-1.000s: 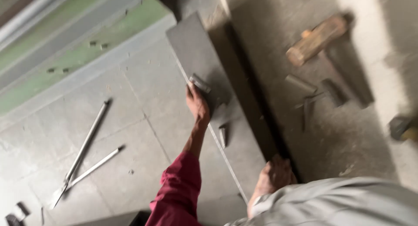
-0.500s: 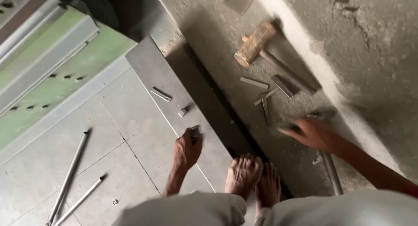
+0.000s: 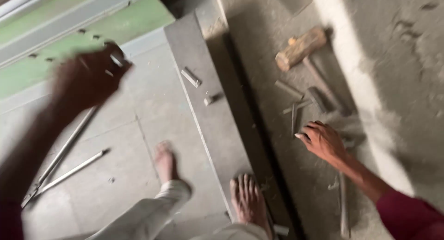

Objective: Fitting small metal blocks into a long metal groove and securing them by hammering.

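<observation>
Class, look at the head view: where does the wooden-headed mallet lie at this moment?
The wooden-headed mallet lies upper right on the dusty concrete floor, beyond the right hand, just above the loose chisels.

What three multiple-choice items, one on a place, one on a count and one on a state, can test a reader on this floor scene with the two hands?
1. Where does the wooden-headed mallet lie?
A. on the rough grey concrete
B. on the green panel
C. in the left hand

2. How many bare feet show?
A. one
B. two
C. four

3. How is the right hand?
A. clenched around the mallet
B. open, fingers spread over the concrete
C. out of view

Answers:
1 A, it lies on the rough grey concrete at upper right.
2 B, one foot is on the tiles and another foot on the long grey slab.
3 B, it holds nothing.
</observation>
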